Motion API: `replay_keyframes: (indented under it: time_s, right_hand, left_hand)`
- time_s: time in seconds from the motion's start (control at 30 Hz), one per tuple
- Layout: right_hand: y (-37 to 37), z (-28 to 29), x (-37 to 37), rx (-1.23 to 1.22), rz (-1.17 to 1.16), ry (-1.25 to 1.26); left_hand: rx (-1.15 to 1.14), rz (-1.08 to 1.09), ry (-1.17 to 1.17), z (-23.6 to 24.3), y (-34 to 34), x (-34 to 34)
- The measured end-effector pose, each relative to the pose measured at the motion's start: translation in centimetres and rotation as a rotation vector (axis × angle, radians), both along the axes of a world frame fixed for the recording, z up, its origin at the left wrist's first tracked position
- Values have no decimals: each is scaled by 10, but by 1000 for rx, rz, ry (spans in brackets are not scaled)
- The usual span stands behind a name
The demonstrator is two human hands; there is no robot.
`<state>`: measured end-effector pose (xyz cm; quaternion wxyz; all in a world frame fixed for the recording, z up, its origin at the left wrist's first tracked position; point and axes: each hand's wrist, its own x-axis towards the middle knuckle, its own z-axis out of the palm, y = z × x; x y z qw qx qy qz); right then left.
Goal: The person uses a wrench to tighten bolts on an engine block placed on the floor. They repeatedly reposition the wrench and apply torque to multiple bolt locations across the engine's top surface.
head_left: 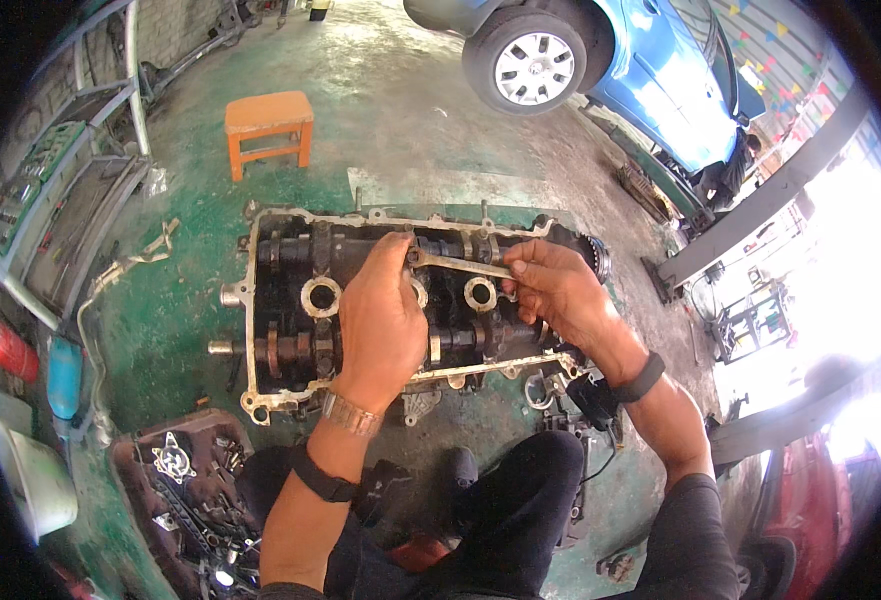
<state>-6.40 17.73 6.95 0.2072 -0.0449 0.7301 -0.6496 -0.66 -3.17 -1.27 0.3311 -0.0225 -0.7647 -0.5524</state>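
A dark, oily cylinder head (360, 247) with a pale metal rim lies across the floor in front of me, its camshafts and round openings facing up. My right hand (558, 288) pinches one end of a metal wrench (465, 266) between thumb and fingers. The wrench lies nearly level above the far camshaft. My left hand (385, 325) is closed at the wrench's other end, over the middle of the cylinder head. Its fingertips are mostly hidden behind the back of the hand.
At the near left stands a tray (132, 478) of loose engine parts and tools. An orange stool (268, 116) stands beyond the cylinder head. Red and blue bottles (64, 375) and a pale bucket (35, 480) are at the left. A blue car (650, 80) sits raised at the far right, near a post (760, 205).
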Motion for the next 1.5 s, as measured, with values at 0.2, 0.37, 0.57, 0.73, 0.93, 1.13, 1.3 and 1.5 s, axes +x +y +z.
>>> replay_keyframes:
  time_s: [0.2,0.37,0.57,0.73,0.93,1.13,1.3,1.5]
  right_hand:
    - [1,-1,-6,-10,29,-18]
    - [-2,-2,-3,191,-13,144]
    - [-10,-20,-12,470,-43,517]
    - [-10,-28,-21,600,-3,748]
    - [-14,-27,-22,660,-1,966]
    - [-18,-23,-30,721,-40,977]
    - [-26,-14,-54,735,-81,917]
    - [-37,-5,-83,640,-144,740]
  left_hand:
    - [-42,4,7,-1,-3,1]
    - [-19,-17,17,0,-4,3]
    - [-95,-23,57,-2,0,0]
    - [-129,-28,63,-2,1,1]
    - [-88,-45,35,-2,0,0]
    - [-112,-9,69,-5,0,-1]
    - [-70,-35,7,-4,-2,1]
    - [-50,1,42,-4,2,-1]
